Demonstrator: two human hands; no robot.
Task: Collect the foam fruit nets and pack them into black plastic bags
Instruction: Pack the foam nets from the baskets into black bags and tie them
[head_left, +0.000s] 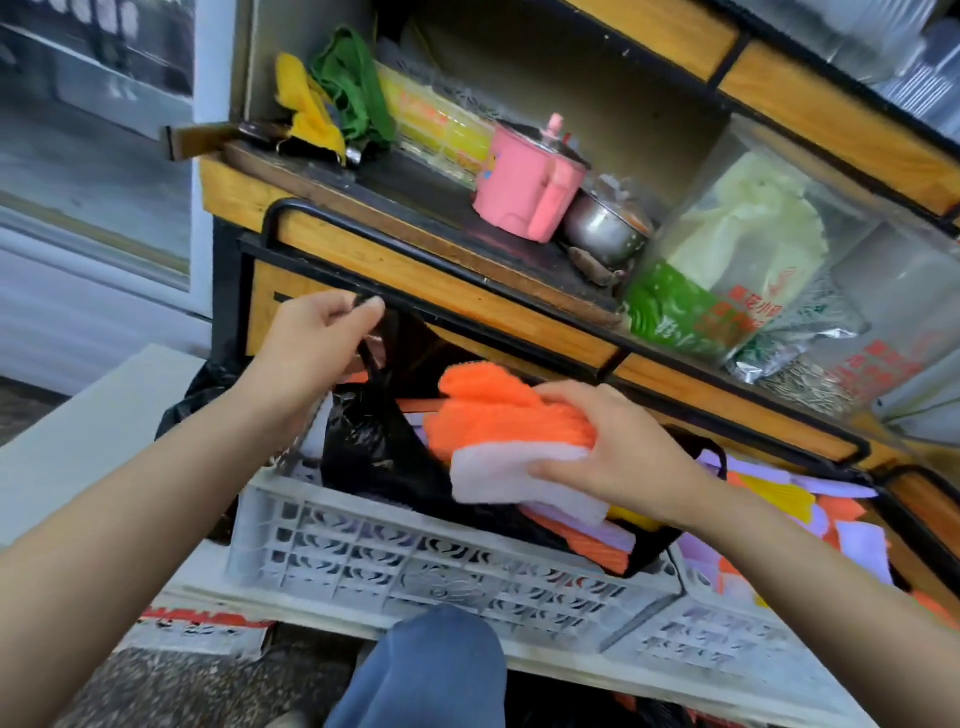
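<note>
Where a grey plastic crate (415, 561) sits on the speckled floor (208, 691) below a wooden shelf unit (395, 265), a black plastic bag (374, 441) stands inside it, with loose foam nets (597, 540) in orange, lilac and yellow lying beside it. More nets fill a second crate (727, 639) to the right. The left hand (317, 332) pinches the bag's handle and holds it up by the shelf edge. The right hand (618, 447) grips a stack of orange and pale pink foam nets (498, 431) just above the first crate, beside the bag, perhaps at its mouth, though blur hides that. On the shelf stand a pink pot (524, 182) and a steel pot (602, 228).
</note>
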